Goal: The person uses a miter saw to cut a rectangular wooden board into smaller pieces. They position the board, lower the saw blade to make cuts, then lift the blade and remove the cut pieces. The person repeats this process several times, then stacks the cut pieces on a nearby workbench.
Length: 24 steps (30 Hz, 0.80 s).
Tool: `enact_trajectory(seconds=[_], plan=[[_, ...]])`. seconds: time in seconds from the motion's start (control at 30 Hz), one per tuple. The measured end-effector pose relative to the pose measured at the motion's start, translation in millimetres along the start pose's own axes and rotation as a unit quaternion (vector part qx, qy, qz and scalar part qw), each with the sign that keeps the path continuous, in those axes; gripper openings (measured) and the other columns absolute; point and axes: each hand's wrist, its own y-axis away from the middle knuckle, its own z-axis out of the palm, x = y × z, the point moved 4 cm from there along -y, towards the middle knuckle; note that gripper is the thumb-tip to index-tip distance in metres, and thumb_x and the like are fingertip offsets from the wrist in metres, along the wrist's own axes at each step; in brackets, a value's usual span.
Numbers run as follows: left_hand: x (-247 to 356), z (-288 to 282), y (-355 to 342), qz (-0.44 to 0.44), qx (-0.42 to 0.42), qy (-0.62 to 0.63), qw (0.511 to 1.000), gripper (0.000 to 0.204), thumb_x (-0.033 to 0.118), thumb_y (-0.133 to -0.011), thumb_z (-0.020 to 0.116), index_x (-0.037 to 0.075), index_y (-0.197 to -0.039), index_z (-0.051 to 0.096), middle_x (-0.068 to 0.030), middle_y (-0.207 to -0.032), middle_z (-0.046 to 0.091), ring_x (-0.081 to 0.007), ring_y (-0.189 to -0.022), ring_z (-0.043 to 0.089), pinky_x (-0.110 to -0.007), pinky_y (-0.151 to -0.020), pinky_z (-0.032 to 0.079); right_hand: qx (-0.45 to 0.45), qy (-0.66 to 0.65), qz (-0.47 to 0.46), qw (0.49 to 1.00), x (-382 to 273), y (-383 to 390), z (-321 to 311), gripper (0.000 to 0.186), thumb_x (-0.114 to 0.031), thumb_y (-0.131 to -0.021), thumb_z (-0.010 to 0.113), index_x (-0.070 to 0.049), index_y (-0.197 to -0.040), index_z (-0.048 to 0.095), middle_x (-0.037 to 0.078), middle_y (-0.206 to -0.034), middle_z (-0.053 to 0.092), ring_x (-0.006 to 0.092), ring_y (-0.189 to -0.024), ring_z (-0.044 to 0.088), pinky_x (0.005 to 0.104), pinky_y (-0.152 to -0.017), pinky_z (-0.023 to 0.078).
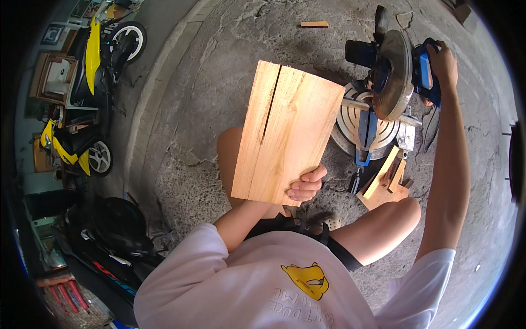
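A light wooden board (287, 123) with a long dark split runs upright across the middle of my view, held up by my left hand (307, 186), whose fingers wrap round its lower right edge. My right hand (445, 66) is closed on the blue handle (423, 71) of a miter saw at the upper right. The saw's round blade and guard (395, 77) sit above its slotted turntable base (350, 129), which is partly hidden behind the board.
Offcuts on a small board (372, 194) lie below the saw; a short wood strip (314, 24) is on the cracked concrete (208, 66) farther up. Yellow-and-black motorbikes (93, 55), a dark motorbike (98, 247) and stacked household items (57, 71) line the left side, past a low concrete edge (148, 109).
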Motion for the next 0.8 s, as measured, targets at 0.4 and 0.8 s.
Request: enact_trajectory(seconds=[0.4,0.8], plan=[[-2,14,-4,0.013,0.02,-0.011,1.0,0.063,0.069,-0.088,0.045,0.008,-0.069,0.041,-0.0029,-0.05,0.045,-0.013,-0.038,0.046,-0.02,-0.038,0.039,0.007,-0.003,-0.007,1.0,0,-3,-1,0.049,-0.046,-0.086,0.059,-0.021,-0.127,0.059,0.02,-0.116,0.065,0.0395,-0.11,0.061,0.0471,-0.092,0.049],[-3,13,0,-0.014,0.01,-0.029,0.999,0.063,0.068,-0.087,0.046,0.007,-0.07,0.041,-0.0037,-0.051,0.045,-0.0132,-0.041,0.046,-0.021,-0.04,0.04,0.007,-0.008,-0.012,1.0,1,0,-1,0.05,-0.045,-0.085,0.061,-0.018,-0.127,0.06,0.02,-0.113,0.066,0.0394,-0.108,0.062,0.0465,-0.09,0.05]])
